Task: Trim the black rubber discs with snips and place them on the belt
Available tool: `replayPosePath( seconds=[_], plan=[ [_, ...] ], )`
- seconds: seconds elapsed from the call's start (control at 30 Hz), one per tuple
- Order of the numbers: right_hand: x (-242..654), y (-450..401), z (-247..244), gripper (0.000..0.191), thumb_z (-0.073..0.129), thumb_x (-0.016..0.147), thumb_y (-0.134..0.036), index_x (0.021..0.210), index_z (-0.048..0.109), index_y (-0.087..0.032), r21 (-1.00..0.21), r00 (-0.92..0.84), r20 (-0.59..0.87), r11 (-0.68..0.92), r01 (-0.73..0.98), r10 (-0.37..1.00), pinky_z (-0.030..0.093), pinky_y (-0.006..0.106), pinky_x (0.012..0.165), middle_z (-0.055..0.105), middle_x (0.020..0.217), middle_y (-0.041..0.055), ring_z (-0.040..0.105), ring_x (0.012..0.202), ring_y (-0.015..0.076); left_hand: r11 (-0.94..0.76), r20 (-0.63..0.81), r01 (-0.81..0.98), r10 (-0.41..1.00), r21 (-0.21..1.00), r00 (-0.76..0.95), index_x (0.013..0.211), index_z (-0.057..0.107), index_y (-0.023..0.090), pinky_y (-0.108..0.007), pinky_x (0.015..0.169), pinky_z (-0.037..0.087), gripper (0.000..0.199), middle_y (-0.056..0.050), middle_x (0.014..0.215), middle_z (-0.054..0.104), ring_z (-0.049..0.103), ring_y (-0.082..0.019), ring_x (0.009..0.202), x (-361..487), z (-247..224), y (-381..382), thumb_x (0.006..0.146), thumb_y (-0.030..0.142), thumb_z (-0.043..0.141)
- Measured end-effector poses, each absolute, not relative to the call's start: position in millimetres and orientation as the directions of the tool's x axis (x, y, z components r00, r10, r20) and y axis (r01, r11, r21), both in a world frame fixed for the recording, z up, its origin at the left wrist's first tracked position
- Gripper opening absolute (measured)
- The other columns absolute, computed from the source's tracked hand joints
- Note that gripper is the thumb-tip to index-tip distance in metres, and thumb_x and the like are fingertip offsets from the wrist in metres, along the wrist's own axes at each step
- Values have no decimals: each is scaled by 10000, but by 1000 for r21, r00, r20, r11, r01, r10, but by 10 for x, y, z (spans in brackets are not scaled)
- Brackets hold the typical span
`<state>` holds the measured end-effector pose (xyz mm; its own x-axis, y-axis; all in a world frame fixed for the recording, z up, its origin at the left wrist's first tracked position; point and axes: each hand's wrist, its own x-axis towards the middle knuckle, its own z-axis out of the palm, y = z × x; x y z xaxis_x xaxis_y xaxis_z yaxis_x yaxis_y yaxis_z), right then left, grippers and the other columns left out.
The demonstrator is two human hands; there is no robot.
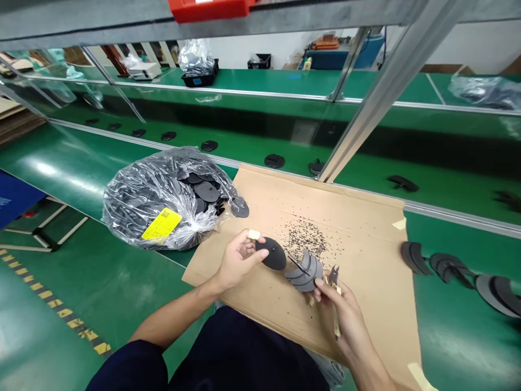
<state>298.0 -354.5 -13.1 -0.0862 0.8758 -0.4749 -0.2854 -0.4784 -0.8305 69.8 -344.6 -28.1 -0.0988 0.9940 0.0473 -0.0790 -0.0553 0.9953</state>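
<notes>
Over the cardboard (374, 304) on the desk (451, 331), our left hand (243, 259) pinches a black disc (272, 254); our right hand (340, 304) grips curved grey pieces (306, 274) and cutters (334, 277), just beside the disc.

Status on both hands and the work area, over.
Left hand holds black disc. Right hand holds curved pieces and cutters. Black bits scattered on cardboard.

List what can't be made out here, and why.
All in the head view:
Print on the yellow paper label: too small.
Exact shapes of the tiny black bits: too small.
Dark part at far right: blurred.
Red plastic bin: cut off by the top edge.
Some fingertips of the right hand: behind the curved grey plates.
</notes>
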Motion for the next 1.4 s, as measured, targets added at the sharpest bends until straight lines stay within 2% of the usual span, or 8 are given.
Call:
replayPosePath(
  seconds=[0.1, 0.33, 0.6, 0.73, 0.93, 1.1, 1.23, 1.4],
  plan=[
    [2968, -3548, -124, 336, 866, 685, -410, 757, 612, -202, -843, -71, -463, -464, -273, 883, 424, 291, 554, 491, 584, -33, 468, 575, 144, 34, -48, -219, 997, 975, -56, 1197, 573, 205, -262, 774, 588, 516, -33, 923, 691, 702, -150, 839, 829, -289, -3402, 799, 452, 790],
    [2940, -3595, -102, 307, 840, 694, -403, 769, 619, -204, -844, -37, -477, -469, -258, 878, 427, 280, 578, 500, 576, -46, 464, 562, 127, 48, -74, -279, 994, 959, -83, 908, 566, 198, -229, 767, 553, 394, 2, 876, 656, 652, -116, 806, 961, -263, -3403, 753, 445, 831],
    [2939, -3622, -78, 285, 836, 691, -393, 775, 642, -203, -870, 11, -457, -444, -215, 889, 416, 268, 599, 538, 651, -37, 462, 589, 111, 76, -77, -179, 997, 981, -2, 1037, 580, 203, -241, 808, 555, 384, -25, 940, 683, 675, -136, 880, 1067, -341, -3496, 809, 439, 780],
    [2942, -3627, -111, 273, 792, 738, -424, 781, 630, -207, -910, 15, -398, -393, -134, 917, 426, 283, 617, 551, 685, -19, 479, 628, 129, -42, 25, -99, 986, 994, -163, 1019, 627, 192, -231, 796, 559, 308, -39, 966, 694, 672, -135, 873, 950, -280, -3478, 836, 399, 764],
    [2974, -3692, -182, 116, 641, 899, -288, 831, 573, -224, -950, 29, 88, 76, 302, 996, 384, 275, 564, 500, 682, -28, 432, 588, 126, 137, -156, -167, 982, 976, -106, 1156, 684, 193, -164, 424, 363, 337, -20, 943, 701, 397, -10, 458, 794, -351, -3470, 866, 362, 717],
    [3002, -3679, -209, 218, 573, 870, -58, 998, 611, -230, -389, -339, 654, 686, 615, 676, 402, 320, 621, 615, 740, 20, 514, 652, 164, 349, -352, -328, 935, 878, 53, 896, 769, 134, -200, 579, 507, 273, -58, 892, 728, 637, -131, 721, 964, -404, -3567, 795, 386, 749],
    [2999, -3660, -247, 236, 531, 902, -52, 1018, 640, -225, -140, -536, 655, 783, 606, 532, 441, 344, 690, 692, 802, 55, 583, 745, 185, 425, -441, -495, 893, 758, 90, 857, 763, 118, -234, 640, 524, 384, -73, 893, 738, 655, -173, 799, 1089, -320, -3596, 767, 491, 764],
    [2991, -3731, -316, 254, 576, 912, -91, 1105, 645, -241, -441, -465, 577, 735, 516, 672, 472, 350, 682, 708, 844, 48, 611, 733, 182, 355, -365, -405, 929, 843, 54, 809, 744, 128, -216, 686, 478, 399, -14, 773, 678, 586, -117, 724, 1058, -305, -3594, 686, 488, 862]
  ],
)
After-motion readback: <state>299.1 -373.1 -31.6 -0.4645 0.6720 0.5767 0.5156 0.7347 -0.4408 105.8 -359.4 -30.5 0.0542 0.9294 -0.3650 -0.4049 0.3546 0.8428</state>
